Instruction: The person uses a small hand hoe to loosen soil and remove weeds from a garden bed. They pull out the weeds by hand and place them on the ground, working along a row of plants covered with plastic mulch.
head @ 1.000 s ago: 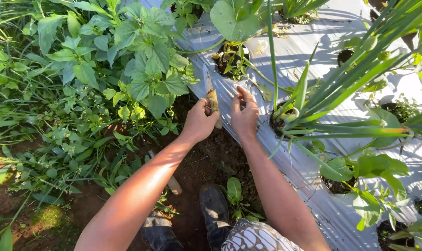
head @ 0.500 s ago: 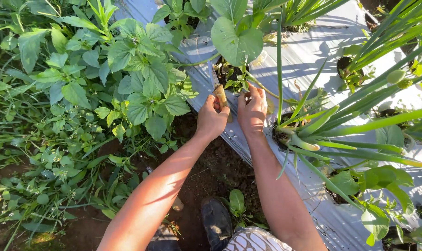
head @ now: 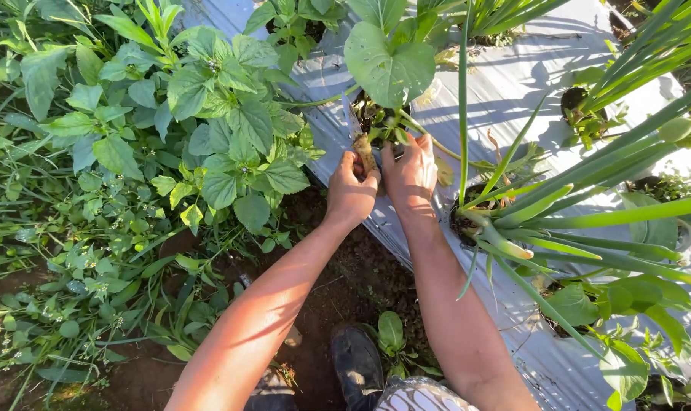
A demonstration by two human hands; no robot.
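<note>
Both hands meet at the edge of a planting hole [head: 376, 122] in the silver mulch sheet [head: 505, 84]. Left hand [head: 351, 194] is closed around a knife [head: 358, 135]: a yellowish, dirt-smeared handle shows above the fist, and a narrow, pale, dull blade points up and away into the hole. Right hand [head: 411, 173] lies just beside it, fingers curled at the hole's rim among small weeds [head: 391, 131]; whether it pinches any of them cannot be told. A broad heart-shaped leaf [head: 387, 68] hangs over the hole. Onion plants [head: 558, 198] fan out to the right, leafy weeds [head: 208, 114] crowd the left, and a dark boot [head: 357, 365] stands on bare soil below.
</note>
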